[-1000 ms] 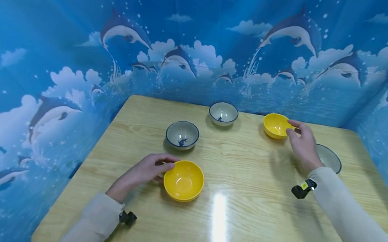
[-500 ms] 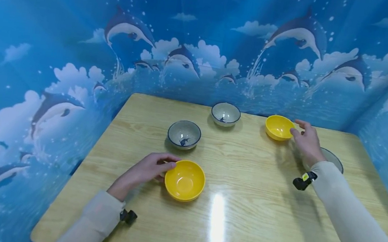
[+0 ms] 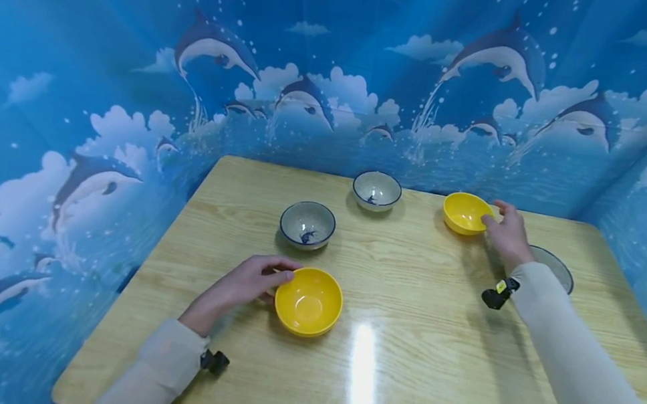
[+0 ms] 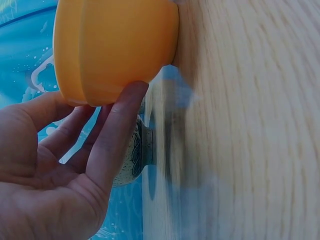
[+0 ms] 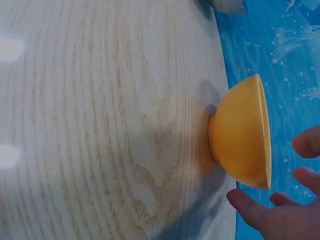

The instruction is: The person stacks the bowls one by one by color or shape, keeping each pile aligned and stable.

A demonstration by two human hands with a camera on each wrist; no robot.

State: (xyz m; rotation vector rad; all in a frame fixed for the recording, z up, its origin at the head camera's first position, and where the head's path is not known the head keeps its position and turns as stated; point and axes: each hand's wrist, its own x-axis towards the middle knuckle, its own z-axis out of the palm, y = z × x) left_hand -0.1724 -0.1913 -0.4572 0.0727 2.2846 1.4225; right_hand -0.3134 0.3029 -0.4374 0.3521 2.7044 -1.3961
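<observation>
In the head view a yellow bowl (image 3: pixel 308 302) stands upright on the table at front centre. My left hand (image 3: pixel 250 280) holds it by its left side, fingers and thumb at the rim and outer wall. The left wrist view shows fingertips (image 4: pixel 134 90) against this bowl's wall (image 4: pixel 117 45). A second yellow bowl (image 3: pixel 465 214) stands near the back edge, to the right. My right hand (image 3: pixel 507 235) is spread just right of it; in the right wrist view its fingertips (image 5: pixel 240 197) are close beside the bowl (image 5: pixel 240 132), separated from it by a small gap.
Two grey blue-rimmed bowls stand left of centre, one farther back (image 3: pixel 376 192) and one nearer (image 3: pixel 307 225). A grey dish (image 3: pixel 552 267) lies partly hidden behind the right hand and sleeve. A blue dolphin-print curtain (image 3: pixel 342 49) rises behind the wooden table (image 3: pixel 414 348).
My right index finger has come off the far yellow bowl's rim, and the right wrist has turned a little. The left hand and its bowl stay put; the head view shifts slightly.
</observation>
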